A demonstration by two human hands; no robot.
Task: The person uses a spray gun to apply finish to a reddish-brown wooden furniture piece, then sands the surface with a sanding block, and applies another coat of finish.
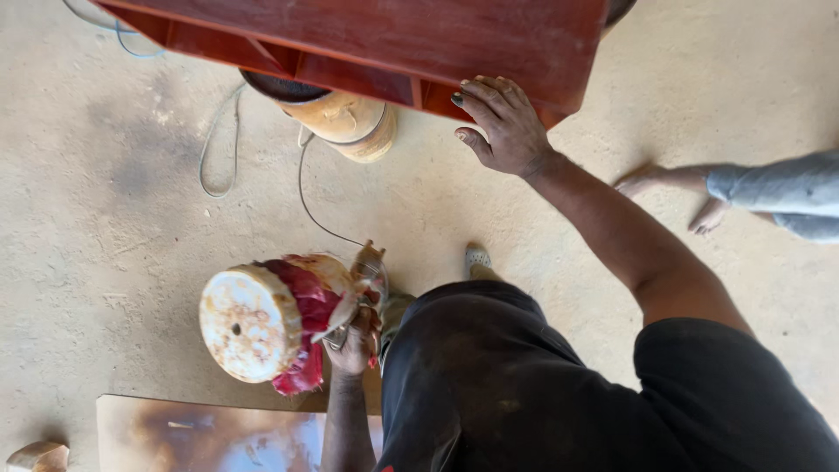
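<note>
My right hand point(502, 127) rests palm down on the edge of a red-brown wooden cabinet point(393, 39) at the top of the view, fingers spread over its lacquered panel. My left hand point(354, 339) is closed around the handle of a power polisher point(262, 322). The polisher has a round, stained whitish pad facing left and a red cloth wrapped around its body. Its thin black cord point(306, 188) runs up across the concrete floor towards the cabinet. My dark trousers and one shoe point(477, 257) show below.
A tan paint can point(350, 122) stands on the floor under the cabinet. Another person's bare feet point(673, 188) and grey trouser legs are at the right. A glossy board point(210, 433) lies at the bottom left, with a wooden piece point(37, 456) beside it. A looped cable point(217, 144) lies on the floor.
</note>
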